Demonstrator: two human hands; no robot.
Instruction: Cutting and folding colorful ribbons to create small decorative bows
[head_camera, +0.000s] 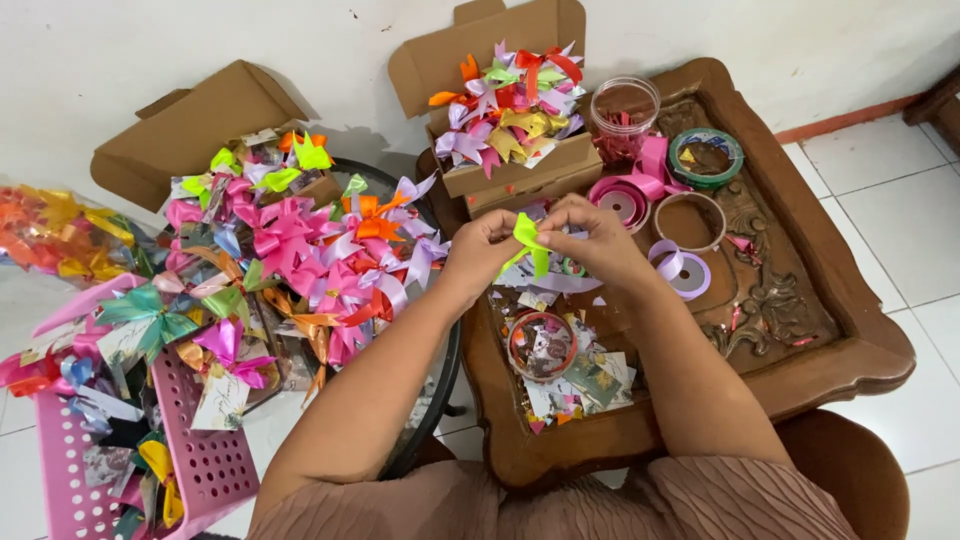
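Carved wooden table (850, 350) under white wall: left hand (483, 250) and right hand (597, 240) meet above it, fingers pinching a lime-green ribbon bow (528, 236), half-formed. Finished bows heap the cardboard box (515, 170); ribbon rolls (622, 200) remain beside it.

This looks like a home turned craft corner: a carved wooden worktop (850, 340) on a white tiled floor (900, 230) against a plain white wall (300, 40), with 2 cardboard boxes (520, 170) and a pink plastic basket (200, 470) heaped with handmade ribbon bows (300, 250), plus ribbon rolls (620, 200).
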